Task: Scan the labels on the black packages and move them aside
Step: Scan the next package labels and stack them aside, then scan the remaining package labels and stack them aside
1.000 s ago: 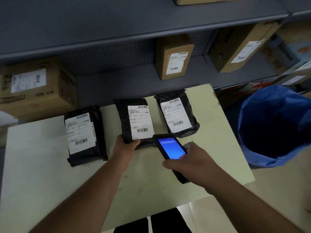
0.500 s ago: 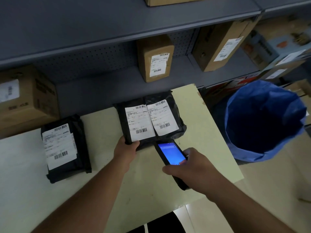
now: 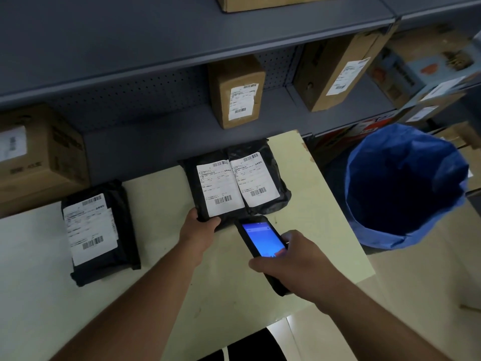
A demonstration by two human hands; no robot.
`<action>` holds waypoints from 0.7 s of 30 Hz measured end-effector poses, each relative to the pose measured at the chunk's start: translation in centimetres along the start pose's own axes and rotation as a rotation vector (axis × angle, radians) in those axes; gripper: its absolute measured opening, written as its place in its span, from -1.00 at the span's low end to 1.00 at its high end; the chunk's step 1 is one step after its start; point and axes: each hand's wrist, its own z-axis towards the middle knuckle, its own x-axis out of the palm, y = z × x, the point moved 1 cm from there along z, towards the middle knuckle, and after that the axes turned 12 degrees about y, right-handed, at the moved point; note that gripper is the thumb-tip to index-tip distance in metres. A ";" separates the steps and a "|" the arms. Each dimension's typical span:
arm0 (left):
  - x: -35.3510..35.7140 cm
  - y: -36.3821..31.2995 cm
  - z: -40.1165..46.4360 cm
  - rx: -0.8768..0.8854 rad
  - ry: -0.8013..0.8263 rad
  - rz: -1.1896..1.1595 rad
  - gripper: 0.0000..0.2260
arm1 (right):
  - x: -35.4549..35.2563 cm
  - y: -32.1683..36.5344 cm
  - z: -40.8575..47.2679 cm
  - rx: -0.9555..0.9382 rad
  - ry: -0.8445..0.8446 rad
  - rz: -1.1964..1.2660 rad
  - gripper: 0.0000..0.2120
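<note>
Three black packages with white barcode labels lie on the pale table [image 3: 161,282]. My left hand [image 3: 199,227] grips the near edge of the middle package [image 3: 192,186], which overlaps the left side of the right package [image 3: 273,173] at the table's far right. The left package [image 3: 122,230] lies apart, further left. My right hand [image 3: 289,259] holds a black handheld scanner [image 3: 260,241] with a lit blue screen, its tip just below the two touching packages.
A blue-lined bin [image 3: 406,188] stands on the floor right of the table. Grey shelving [image 3: 156,35] behind the table holds brown cardboard boxes [image 3: 236,92] with labels. A large box [image 3: 39,157] sits at the far left.
My left hand has slid the middle package to the right until it overlaps the right package. The scanner hand has stayed just below them. The view has shifted right.
</note>
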 end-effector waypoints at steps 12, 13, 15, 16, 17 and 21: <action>-5.8 0.7 -1.7 -0.007 -0.083 -0.049 -0.31 | 4.2 3.0 -0.7 -0.045 0.057 -0.061 -0.47; -6.4 0.7 -2.0 -0.001 -0.095 -0.052 -0.32 | 4.6 3.3 -0.8 -0.050 0.068 -0.062 -0.47; -7.8 0.9 -2.5 0.006 -0.106 -0.062 -0.35 | 5.5 3.8 -0.8 -0.062 0.084 -0.064 -0.46; -8.5 0.9 -2.9 0.011 -0.106 -0.059 -0.36 | 6.0 4.1 -0.9 -0.067 0.091 -0.069 -0.46; -9.3 1.0 -3.2 0.017 -0.108 -0.047 -0.36 | 6.5 4.5 -1.0 -0.072 0.099 -0.078 -0.46; -13.2 1.6 -4.6 0.012 -0.139 0.001 -0.34 | 8.8 5.8 -1.2 -0.083 0.131 -0.106 -0.46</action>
